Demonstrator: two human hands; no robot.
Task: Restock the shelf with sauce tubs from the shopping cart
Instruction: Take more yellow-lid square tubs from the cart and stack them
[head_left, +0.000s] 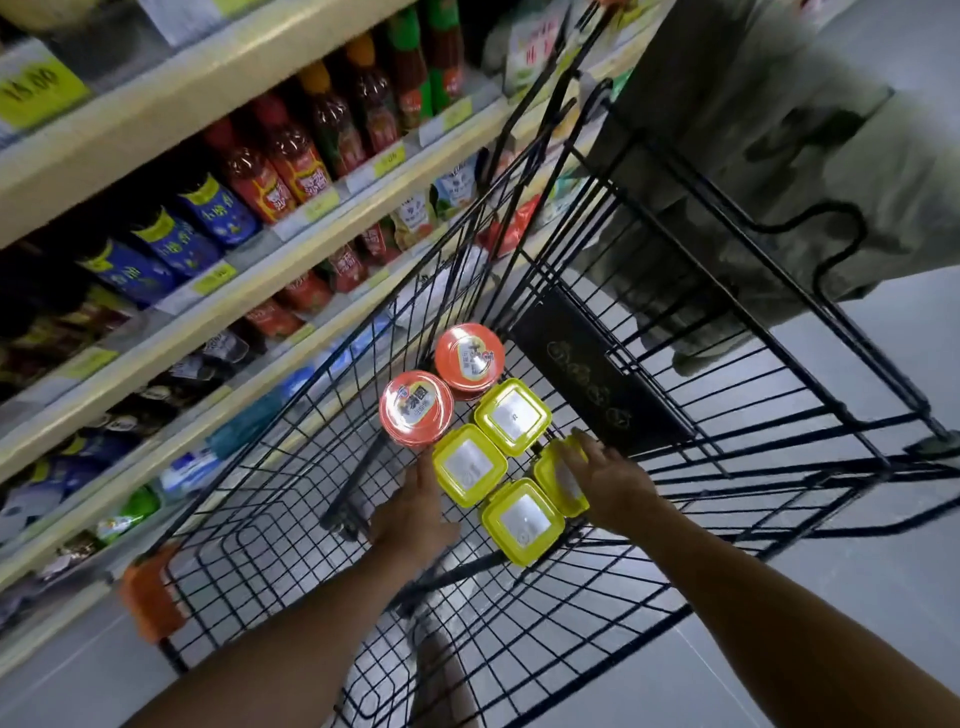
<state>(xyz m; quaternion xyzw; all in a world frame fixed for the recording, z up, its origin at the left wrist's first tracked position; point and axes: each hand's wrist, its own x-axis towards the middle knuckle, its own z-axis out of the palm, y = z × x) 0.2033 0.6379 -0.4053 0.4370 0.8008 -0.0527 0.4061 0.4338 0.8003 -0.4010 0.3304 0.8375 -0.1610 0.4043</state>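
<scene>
Two hands in shopping cart (291, 519), pickup step: right hand (615, 488) spread on right yellow tub (550, 480), left hand (415, 514) straight-fingered beside left yellow tub (470, 465); next, grip.

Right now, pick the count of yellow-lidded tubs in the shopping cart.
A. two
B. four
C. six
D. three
B: four yellow tubs lie in the cart beside two red tubs, and the right hand partly covers one of the yellow ones.
</scene>
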